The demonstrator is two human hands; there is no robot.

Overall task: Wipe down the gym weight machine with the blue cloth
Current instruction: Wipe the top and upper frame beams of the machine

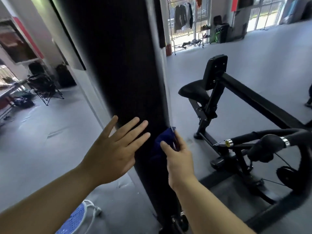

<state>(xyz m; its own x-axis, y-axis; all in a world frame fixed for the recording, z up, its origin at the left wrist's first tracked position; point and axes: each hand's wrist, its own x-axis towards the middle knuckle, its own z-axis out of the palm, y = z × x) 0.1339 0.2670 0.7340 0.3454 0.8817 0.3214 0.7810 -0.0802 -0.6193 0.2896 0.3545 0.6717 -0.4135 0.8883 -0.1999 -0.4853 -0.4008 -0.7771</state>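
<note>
Right hand (179,159) grips blue cloth (163,141); left hand (113,149) spread flat.

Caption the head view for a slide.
Right hand holds blue cloth against the machine's black column; left hand spread alongside.

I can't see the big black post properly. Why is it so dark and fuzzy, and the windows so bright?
Head view: the black post sits very close to the camera, so its edges smear and its face shows no detail. Head view: daylight washes the far windows white. Head view: the blue cloth in the right hand nearly melts into the dark post.
</note>
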